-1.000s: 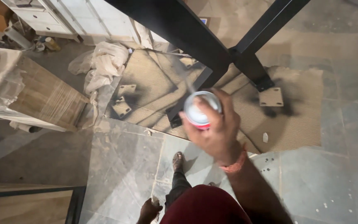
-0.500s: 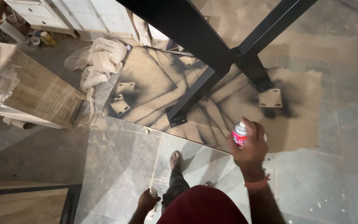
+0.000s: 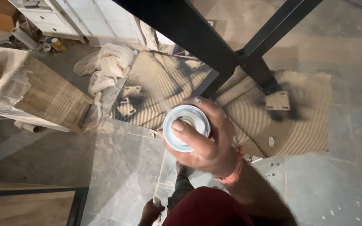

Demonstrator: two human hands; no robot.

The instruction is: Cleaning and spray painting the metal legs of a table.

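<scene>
Right hand (image 3: 208,140) clenched around a spray can (image 3: 186,127), thumb laid over its round end, can raised close under the camera above the grey floor (image 3: 122,167) and the edge of the paint-stained cardboard (image 3: 298,125). Left hand (image 3: 151,211) low beside the leg, curled on something small and pale, too little shown to name. Black metal frame (image 3: 214,46) standing on the cardboard beyond the can, crumpled plastic sheet (image 3: 109,62) and a wooden board (image 3: 51,98) off to the left.
</scene>
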